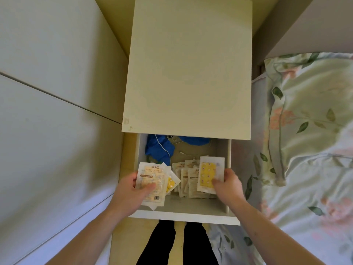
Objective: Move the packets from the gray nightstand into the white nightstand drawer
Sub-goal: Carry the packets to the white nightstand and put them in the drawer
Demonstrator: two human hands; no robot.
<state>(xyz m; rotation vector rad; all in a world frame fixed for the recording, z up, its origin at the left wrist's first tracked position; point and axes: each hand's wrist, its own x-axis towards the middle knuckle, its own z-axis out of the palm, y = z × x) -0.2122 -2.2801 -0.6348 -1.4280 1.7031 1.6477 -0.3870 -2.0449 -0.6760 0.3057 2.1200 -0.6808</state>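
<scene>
Left hand [131, 190] grips a stack of packets [151, 185]; right hand [228, 185] pinches a yellow-patterned packet [209, 174], both over the open white nightstand drawer [183, 215] holding more packets [188, 178].

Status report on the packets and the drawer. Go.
Left hand holds a stack of packets; right hand holds one yellow packet. Both over the open white drawer. More packets inside. Nothing blocking.

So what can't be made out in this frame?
- Head view: gray nightstand is out of frame.
- Back of the white nightstand drawer is hidden under the nightstand top.
- Print on the packets is too small.
- Count in the left hand stack is hidden by overlap.
</scene>
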